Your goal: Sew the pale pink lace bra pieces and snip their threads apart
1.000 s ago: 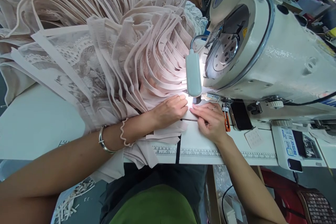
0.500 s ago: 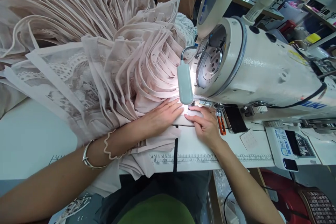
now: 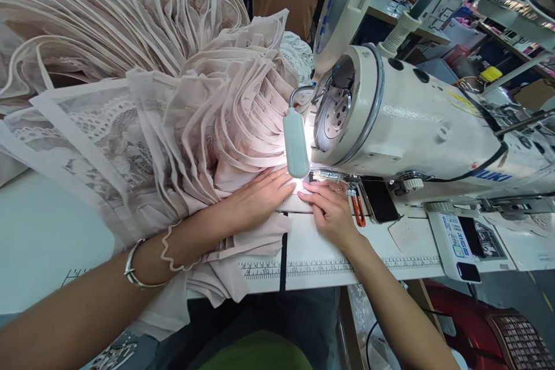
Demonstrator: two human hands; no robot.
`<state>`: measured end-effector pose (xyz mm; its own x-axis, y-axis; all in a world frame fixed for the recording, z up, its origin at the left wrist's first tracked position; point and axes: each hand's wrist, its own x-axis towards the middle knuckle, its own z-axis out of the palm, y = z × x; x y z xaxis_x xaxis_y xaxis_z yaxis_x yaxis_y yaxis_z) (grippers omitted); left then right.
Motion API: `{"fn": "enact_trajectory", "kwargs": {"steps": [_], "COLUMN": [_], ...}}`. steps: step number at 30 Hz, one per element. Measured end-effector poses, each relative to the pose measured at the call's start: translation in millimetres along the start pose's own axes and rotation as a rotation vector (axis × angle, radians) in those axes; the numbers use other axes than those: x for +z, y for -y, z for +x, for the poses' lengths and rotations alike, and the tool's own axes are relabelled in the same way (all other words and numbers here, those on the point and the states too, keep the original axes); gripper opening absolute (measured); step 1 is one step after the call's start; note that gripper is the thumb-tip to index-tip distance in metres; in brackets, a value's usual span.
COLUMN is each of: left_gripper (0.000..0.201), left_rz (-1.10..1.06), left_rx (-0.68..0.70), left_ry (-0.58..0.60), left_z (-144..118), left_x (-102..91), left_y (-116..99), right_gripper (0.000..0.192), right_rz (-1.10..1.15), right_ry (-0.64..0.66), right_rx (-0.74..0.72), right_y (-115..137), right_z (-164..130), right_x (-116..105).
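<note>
**Hands flat on pink fabric at the sewing machine**

White table top (image 3: 52, 225) fills the lower left of the frame, with a printed ruler (image 3: 312, 269) along its near edge. At centre, the left hand (image 3: 255, 196) lies open, palm down, pressing the pink fabric strip (image 3: 260, 231) flat. Just beside it, the right hand (image 3: 332, 211) rests with fingers extended on the same strip, holding nothing closed. Both fingertips meet under the small lamp (image 3: 296, 141). Behind the left arm, a big heap of pleated pink cloth (image 3: 151, 81) spreads to the upper left. Right of centre stands the white sewing machine (image 3: 416, 121), with orange snips (image 3: 359, 211) near the right hand.
</note>
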<state>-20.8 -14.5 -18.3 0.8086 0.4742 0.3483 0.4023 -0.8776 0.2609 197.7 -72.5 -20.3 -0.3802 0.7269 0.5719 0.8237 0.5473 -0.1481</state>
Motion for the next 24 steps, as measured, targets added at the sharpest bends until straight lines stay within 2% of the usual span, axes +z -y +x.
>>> {"fn": "enact_trajectory", "kwargs": {"steps": [8, 17, 24], "left_gripper": [0.03, 0.026, 0.022], "left_rz": [-0.036, -0.113, -0.127], "left_rx": [-0.02, -0.094, -0.161], "left_ry": [0.027, 0.042, 0.016], "left_z": [6, 14, 16], "left_x": [1.7, -5.8, -1.0], "left_y": [6, 7, 9], "right_gripper": [0.037, 0.041, 0.049], "right_rz": [-0.019, -0.054, -0.095], "right_ry": [0.073, 0.258, 0.347], "right_rx": [0.055, 0.169, 0.188], "right_y": [-1, -2, -5], "right_z": [1, 6, 8], "right_x": [3, 2, 4]}}
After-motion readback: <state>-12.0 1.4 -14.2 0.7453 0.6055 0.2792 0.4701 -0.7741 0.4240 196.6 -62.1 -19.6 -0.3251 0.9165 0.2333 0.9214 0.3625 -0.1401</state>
